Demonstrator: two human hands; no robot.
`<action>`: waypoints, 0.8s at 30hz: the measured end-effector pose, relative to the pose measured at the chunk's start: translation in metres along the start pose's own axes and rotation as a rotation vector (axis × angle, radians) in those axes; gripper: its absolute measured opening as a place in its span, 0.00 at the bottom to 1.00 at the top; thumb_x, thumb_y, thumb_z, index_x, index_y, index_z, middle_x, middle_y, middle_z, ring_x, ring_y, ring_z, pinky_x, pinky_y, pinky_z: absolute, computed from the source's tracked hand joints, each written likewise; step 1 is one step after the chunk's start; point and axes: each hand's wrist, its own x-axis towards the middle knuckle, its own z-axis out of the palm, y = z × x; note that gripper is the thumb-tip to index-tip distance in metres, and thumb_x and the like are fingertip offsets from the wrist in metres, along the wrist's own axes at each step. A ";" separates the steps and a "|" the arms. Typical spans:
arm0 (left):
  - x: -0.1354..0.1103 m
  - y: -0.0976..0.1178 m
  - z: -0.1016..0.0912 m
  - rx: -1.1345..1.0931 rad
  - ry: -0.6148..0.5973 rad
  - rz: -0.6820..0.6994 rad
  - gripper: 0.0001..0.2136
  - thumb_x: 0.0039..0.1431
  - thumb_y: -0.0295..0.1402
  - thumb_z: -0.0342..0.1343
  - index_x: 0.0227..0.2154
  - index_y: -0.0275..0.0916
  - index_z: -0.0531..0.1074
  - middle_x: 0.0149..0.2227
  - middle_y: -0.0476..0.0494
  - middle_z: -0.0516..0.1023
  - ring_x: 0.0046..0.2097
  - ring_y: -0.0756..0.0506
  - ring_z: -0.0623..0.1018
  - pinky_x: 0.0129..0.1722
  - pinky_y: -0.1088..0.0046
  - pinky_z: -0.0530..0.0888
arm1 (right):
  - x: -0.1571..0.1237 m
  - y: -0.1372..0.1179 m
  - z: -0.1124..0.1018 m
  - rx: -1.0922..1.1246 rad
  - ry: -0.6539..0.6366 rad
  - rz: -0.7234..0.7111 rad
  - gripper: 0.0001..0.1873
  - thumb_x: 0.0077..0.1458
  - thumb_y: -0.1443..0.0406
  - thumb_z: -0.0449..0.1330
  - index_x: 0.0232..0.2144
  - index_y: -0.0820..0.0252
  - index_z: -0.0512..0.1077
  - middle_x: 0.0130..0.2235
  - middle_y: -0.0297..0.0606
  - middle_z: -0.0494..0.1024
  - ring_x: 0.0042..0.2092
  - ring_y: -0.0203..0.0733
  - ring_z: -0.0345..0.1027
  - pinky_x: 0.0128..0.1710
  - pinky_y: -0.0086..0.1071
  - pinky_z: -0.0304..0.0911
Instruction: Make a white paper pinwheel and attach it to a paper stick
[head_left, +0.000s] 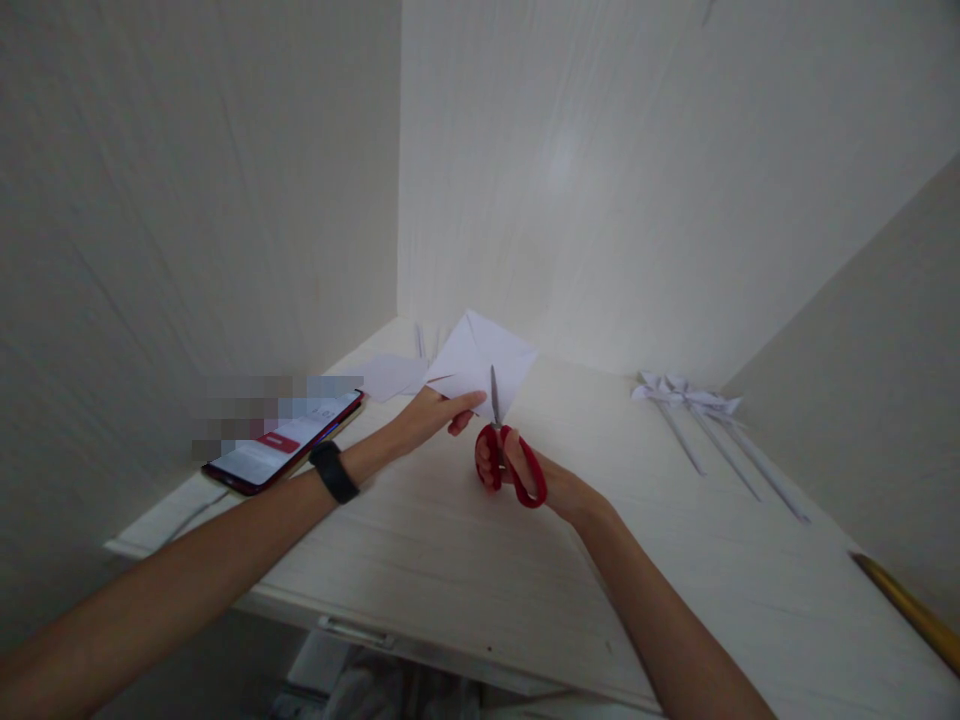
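Observation:
My left hand (429, 415) pinches the lower left edge of a folded white paper sheet (480, 360) and holds it up above the desk. A black band sits on that wrist. My right hand (525, 475) has its fingers through the red handles of a pair of scissors (504, 450). The blades point upward and meet the paper's bottom edge, close together.
A phone (281, 450) with a lit screen lies on the white desk (450, 560) at the left. Loose white paper pieces (390, 377) lie behind it. Folded paper pinwheels on sticks (697, 410) lie at the right. A yellow stick (907, 605) pokes in at the far right. Walls close in behind and on both sides.

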 end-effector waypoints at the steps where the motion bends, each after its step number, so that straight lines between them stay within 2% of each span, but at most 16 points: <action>1: 0.000 -0.001 0.000 -0.004 -0.001 0.000 0.23 0.56 0.43 0.48 0.10 0.35 0.58 0.12 0.52 0.60 0.19 0.54 0.63 0.25 0.77 0.62 | 0.001 0.000 0.000 0.004 -0.001 -0.004 0.29 0.52 0.39 0.40 0.29 0.59 0.58 0.27 0.32 0.59 0.27 0.32 0.55 0.30 0.29 0.56; 24: 0.000 0.001 0.000 0.037 0.007 0.025 0.23 0.56 0.43 0.48 0.10 0.36 0.58 0.13 0.52 0.61 0.20 0.54 0.64 0.26 0.77 0.63 | 0.005 0.006 0.005 0.037 0.046 -0.042 0.29 0.53 0.40 0.40 0.25 0.59 0.58 0.25 0.31 0.60 0.26 0.31 0.55 0.28 0.28 0.56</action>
